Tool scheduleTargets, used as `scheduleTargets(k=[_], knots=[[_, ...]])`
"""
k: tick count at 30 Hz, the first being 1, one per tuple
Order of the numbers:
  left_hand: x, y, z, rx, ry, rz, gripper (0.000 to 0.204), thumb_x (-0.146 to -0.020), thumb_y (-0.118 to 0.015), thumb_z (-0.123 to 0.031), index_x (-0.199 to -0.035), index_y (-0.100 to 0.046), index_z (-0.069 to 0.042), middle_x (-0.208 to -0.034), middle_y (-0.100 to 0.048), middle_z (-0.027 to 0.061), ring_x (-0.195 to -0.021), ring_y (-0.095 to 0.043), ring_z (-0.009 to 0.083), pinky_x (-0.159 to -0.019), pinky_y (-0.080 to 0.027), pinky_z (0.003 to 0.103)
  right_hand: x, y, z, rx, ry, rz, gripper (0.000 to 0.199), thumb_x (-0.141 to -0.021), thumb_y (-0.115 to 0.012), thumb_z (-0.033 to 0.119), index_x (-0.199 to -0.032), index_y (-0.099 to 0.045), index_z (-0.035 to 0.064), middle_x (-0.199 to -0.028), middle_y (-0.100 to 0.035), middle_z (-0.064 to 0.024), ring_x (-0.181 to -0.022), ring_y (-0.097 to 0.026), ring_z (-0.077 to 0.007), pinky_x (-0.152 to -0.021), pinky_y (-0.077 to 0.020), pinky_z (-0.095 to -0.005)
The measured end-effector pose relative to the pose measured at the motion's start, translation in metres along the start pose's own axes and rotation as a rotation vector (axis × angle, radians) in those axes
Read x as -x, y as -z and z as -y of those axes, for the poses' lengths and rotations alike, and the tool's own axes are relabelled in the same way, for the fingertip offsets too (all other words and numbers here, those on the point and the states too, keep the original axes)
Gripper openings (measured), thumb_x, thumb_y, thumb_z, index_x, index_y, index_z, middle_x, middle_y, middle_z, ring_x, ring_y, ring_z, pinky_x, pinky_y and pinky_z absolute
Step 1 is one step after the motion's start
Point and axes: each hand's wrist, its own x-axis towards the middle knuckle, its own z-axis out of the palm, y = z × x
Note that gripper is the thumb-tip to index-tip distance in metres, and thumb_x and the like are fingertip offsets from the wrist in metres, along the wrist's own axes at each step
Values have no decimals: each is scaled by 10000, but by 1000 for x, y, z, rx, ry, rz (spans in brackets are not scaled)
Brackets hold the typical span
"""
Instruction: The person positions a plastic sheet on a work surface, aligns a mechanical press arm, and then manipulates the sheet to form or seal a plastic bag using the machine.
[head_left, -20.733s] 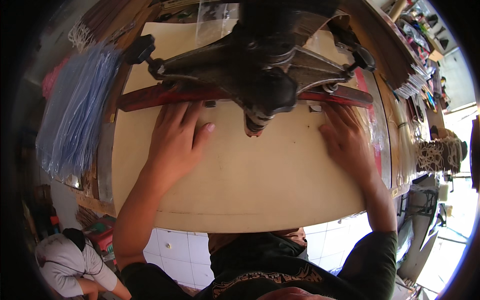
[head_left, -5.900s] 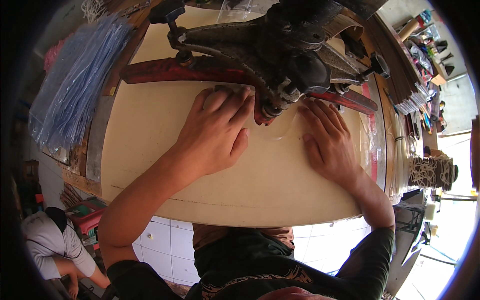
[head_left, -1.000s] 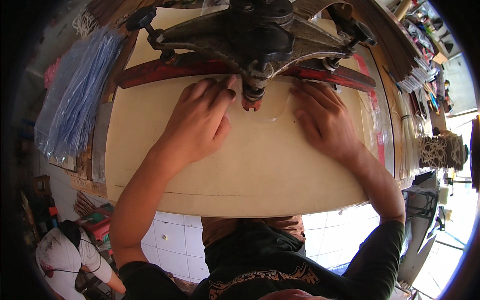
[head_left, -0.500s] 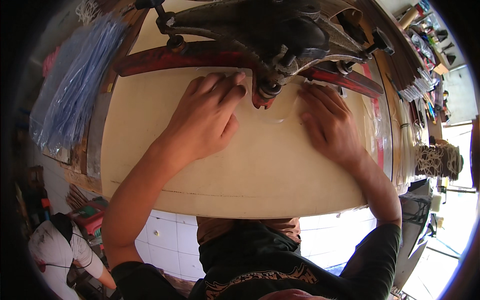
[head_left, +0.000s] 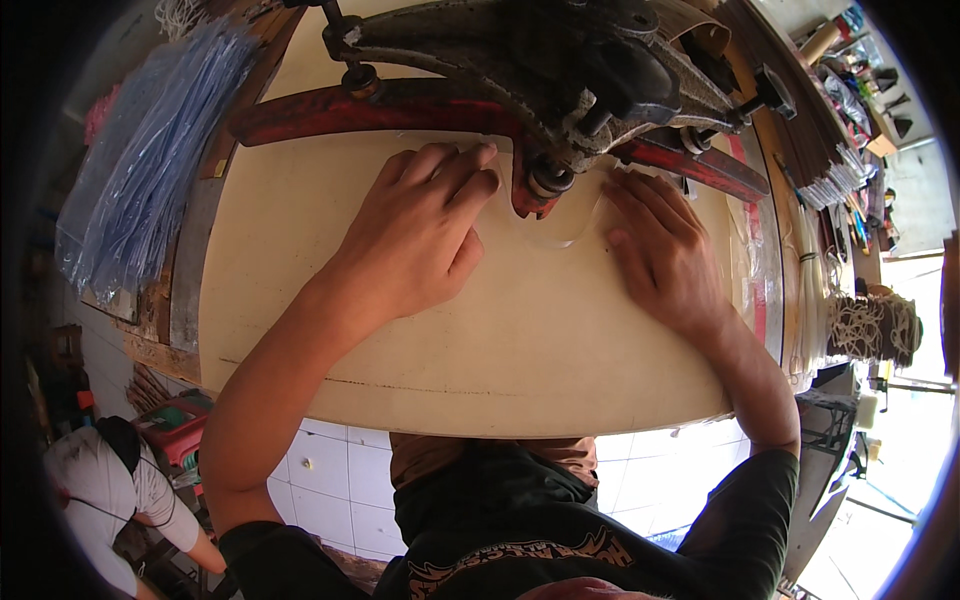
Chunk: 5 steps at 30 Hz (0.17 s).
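Note:
My left hand [head_left: 418, 225] rests on a large cream board [head_left: 470, 345], just below a red metal bar [head_left: 380, 110]. Its fingers are bent, the thumb stands apart, and no object shows in its grasp. Across from it, my right hand [head_left: 668, 245] lies with long, slightly curved fingers and a separate thumb. Its fingertips reach beneath the right part of the red bar, beside a thin translucent curved edge [head_left: 565, 243], perhaps clear film. Between the hands, a dark cast-metal press head [head_left: 545, 70] carries a round knob end [head_left: 550, 180]. Parts of the fingertips are hidden.
A stack of bluish clear plastic sheets [head_left: 150, 150] lies at the left. Brown stacked strips [head_left: 790, 110] and a bundle of pale cords [head_left: 872, 325] are at the right. Another person [head_left: 120, 490] bends over at the lower left, near a red bin [head_left: 180, 430].
The press head and knob sit slightly farther right in the picture. My hands hold nearly the same pose. The other person has shifted a little at the lower left.

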Motion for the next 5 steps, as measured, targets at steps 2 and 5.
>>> scheduleTargets(k=[2, 5], knots=[[0, 0, 0, -1, 2, 3, 382, -835, -619, -70, -1206, -620, 18, -1387, -622, 148, -1192, -569, 314, -1034, -458, 464, 0, 0, 0, 1, 0, 0, 396, -913, -675, 136, -1268, -659, -39, -1294, -665, -244, -1213, -616, -421, -1061, -495, -492], [0, 0, 0, -5, 6, 15, 385, -834, -622, -76, -1207, -621, 18, -1397, -619, 146, -1196, -570, 308, -1036, -457, 464, 0, 1, 1, -47, -28, 34, 408, -934, -633, 108, -1313, -635, -43, -1352, -634, -266, -1255, -591, -451, -1100, -458, -509]])
